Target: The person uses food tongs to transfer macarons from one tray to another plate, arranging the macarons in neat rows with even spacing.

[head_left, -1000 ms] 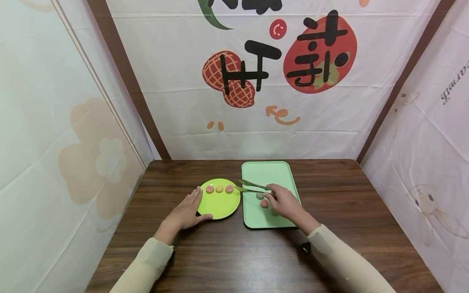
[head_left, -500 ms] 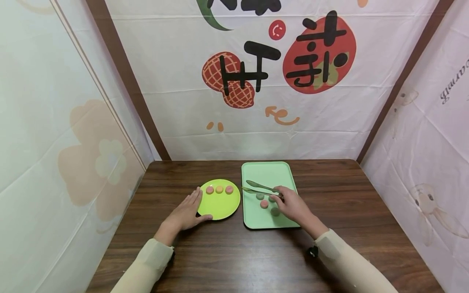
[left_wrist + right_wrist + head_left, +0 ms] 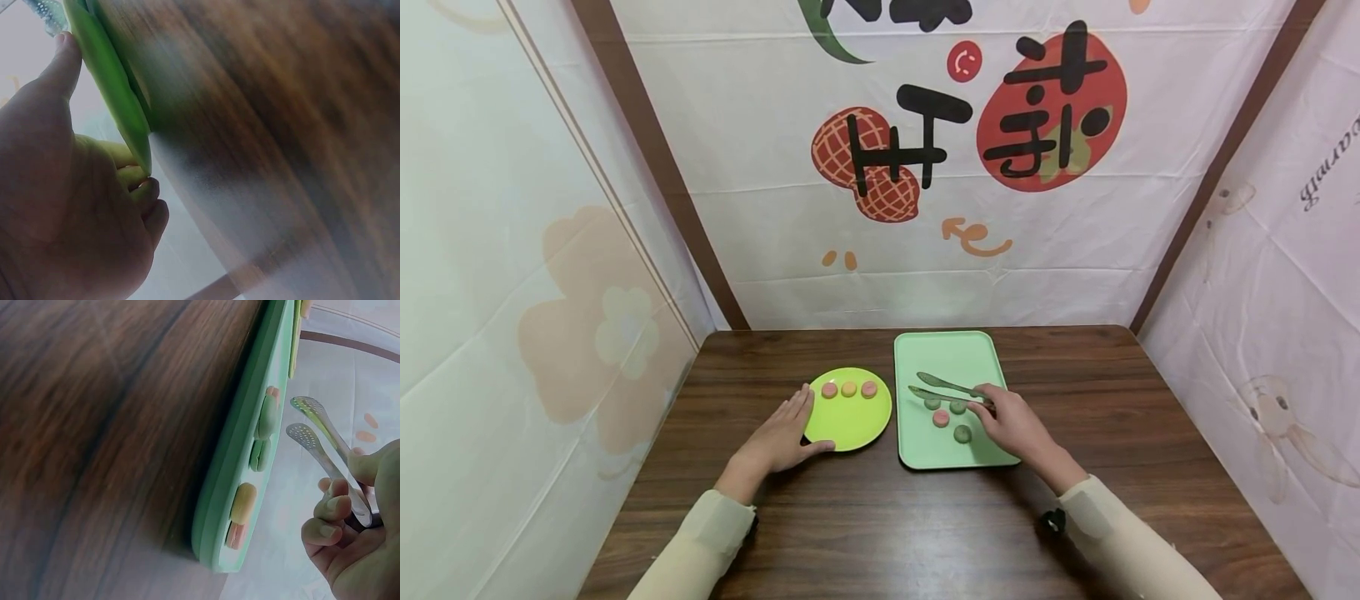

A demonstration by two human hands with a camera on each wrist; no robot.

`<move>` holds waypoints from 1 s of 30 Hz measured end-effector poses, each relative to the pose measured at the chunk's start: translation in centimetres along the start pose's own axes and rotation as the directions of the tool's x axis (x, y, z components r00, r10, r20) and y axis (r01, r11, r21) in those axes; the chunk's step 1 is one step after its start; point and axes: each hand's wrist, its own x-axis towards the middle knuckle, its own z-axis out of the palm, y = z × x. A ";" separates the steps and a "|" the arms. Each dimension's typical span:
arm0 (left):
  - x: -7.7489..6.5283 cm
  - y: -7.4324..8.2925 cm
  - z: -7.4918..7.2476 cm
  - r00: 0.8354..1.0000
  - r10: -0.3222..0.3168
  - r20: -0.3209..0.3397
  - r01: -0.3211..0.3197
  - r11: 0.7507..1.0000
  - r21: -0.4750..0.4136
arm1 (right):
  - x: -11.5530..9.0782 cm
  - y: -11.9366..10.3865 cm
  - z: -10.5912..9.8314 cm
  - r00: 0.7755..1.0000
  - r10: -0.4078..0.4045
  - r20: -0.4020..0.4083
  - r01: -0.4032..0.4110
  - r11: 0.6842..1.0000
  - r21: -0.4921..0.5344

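Note:
My left hand (image 3: 778,433) rests at the left rim of a lime-green plate (image 3: 850,429), fingers extended and thumb spread along the near edge. Three macarons sit in a row on the plate: pink (image 3: 829,390), yellow (image 3: 848,388) and pink (image 3: 868,390). My right hand (image 3: 1015,425) grips metal tongs (image 3: 951,385) above the mint-green tray (image 3: 947,350). The tongs' perforated tips are apart, with nothing between them. Below lie several macarons, among them a pink one (image 3: 941,418) and a green one (image 3: 962,434). A yellow macaron (image 3: 244,503) shows in the right wrist view.
Plate and tray stand side by side, a narrow gap between them, on a dark wooden table (image 3: 880,533). Printed fabric walls (image 3: 760,217) rise behind the table and along both sides.
My right hand has drawn the tongs rightward from the plate's edge to over the tray, uncovering the green macarons there. The left hand and the plate have stayed in place.

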 end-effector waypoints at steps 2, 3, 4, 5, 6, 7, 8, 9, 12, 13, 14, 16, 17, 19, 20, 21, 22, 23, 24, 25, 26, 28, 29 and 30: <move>0.0 0.0 0.0 1.000 -0.001 -0.001 0.001 1.000 -0.001 | -0.2 0.0 -0.2 1.000 0.009 0.013 -0.009 1.000 0.007; 0.0 0.0 0.0 1.000 -0.001 -0.002 0.001 1.000 -0.002 | -0.2 0.1 -0.2 1.000 0.009 0.021 -0.010 1.000 0.010; 0.0 0.0 0.0 1.000 -0.002 -0.004 0.002 1.000 -0.003 | -0.3 0.1 -0.3 0.999 0.014 0.029 -0.014 1.000 0.009; -0.1 0.0 0.0 1.000 0.001 -0.007 -0.001 1.000 -0.009 | -0.4 0.2 -0.4 0.999 0.018 0.035 -0.018 1.000 0.011; -0.1 0.0 0.0 1.000 0.002 -0.007 -0.002 1.000 -0.011 | -0.5 0.2 -0.4 0.999 0.019 0.041 -0.020 1.000 0.011; -0.1 0.0 0.0 1.000 0.001 -0.008 -0.002 1.000 -0.013 | -0.6 0.2 -0.5 0.999 0.021 0.046 -0.022 1.000 0.011; -0.2 0.0 0.0 1.000 0.000 -0.008 0.000 1.000 -0.014 | -0.7 0.2 -0.5 0.999 0.021 0.048 -0.022 1.000 0.011; -0.2 0.0 0.0 1.000 0.001 -0.008 -0.001 1.000 -0.014 | -0.8 0.2 -0.6 0.999 0.021 0.049 -0.021 1.000 0.010; -0.3 0.0 -0.1 1.000 0.000 -0.010 0.000 1.000 -0.015 | -1.0 0.3 -0.7 0.998 0.025 0.050 -0.025 1.000 0.008; -0.3 0.0 0.0 1.000 -0.003 -0.009 0.003 1.000 -0.013 | -1.1 0.3 -0.7 0.998 0.026 0.050 -0.026 1.000 0.009; -0.3 0.0 0.0 1.000 -0.002 -0.009 0.002 1.000 -0.013 | -1.1 0.3 -0.7 0.998 0.027 0.049 -0.028 1.000 0.011; -0.3 -0.1 0.1 1.000 -0.001 -0.009 0.001 1.000 -0.013 | -1.2 0.4 -0.8 0.998 0.034 0.052 -0.035 0.999 0.009; -0.3 -0.1 0.1 1.000 -0.001 -0.008 0.001 1.000 -0.011 | -1.3 0.5 -0.8 0.998 0.036 0.050 -0.036 0.999 0.006; -0.3 -0.1 0.1 1.000 -0.003 -0.006 0.003 1.000 -0.009 | -1.3 0.5 -0.8 0.998 0.039 0.047 -0.040 0.999 0.005; -0.3 -0.1 0.1 1.000 -0.001 -0.006 0.001 1.000 -0.011 | -1.4 0.6 -0.9 0.998 0.041 0.045 -0.041 0.999 0.001; -0.3 -0.1 0.1 1.000 -0.001 -0.006 0.001 1.000 -0.011 | -1.4 0.6 -0.9 0.998 0.038 0.043 -0.038 0.999 -0.004; -0.3 -0.1 0.1 1.000 -0.001 -0.005 0.001 1.000 -0.012 | -1.4 0.6 -0.9 0.998 0.036 0.042 -0.036 0.999 -0.004; -0.3 -0.1 0.1 1.000 -0.001 -0.006 0.001 1.000 -0.010 | -1.5 0.7 -0.9 0.999 0.034 0.040 -0.034 0.999 -0.007; -0.3 -0.1 0.1 1.000 -0.003 -0.005 0.003 1.000 -0.007 | -1.5 0.7 -0.9 0.999 0.034 0.039 -0.034 0.999 -0.006; -0.3 -0.1 0.1 1.000 -0.002 -0.006 0.002 1.000 -0.005 | -1.5 0.8 -0.9 0.999 0.031 0.040 -0.030 1.000 -0.007; -0.3 -0.2 0.1 1.000 -0.001 -0.007 0.001 1.000 -0.002 | -1.5 0.8 -1.0 0.999 0.029 0.042 -0.029 1.000 -0.006; -0.3 -0.2 0.1 1.000 0.000 -0.009 0.000 1.000 0.001 | -1.6 0.8 -1.0 0.998 0.031 0.046 -0.031 1.000 0.001; -0.3 -0.3 0.1 1.000 0.000 -0.010 0.000 1.000 0.001 | -1.6 0.9 -1.0 0.998 0.035 0.047 -0.035 0.999 0.002; -0.3 -0.3 0.1 1.000 0.000 -0.010 0.000 1.000 0.002 | -1.6 0.9 -1.0 0.998 0.032 0.051 -0.032 0.999 0.004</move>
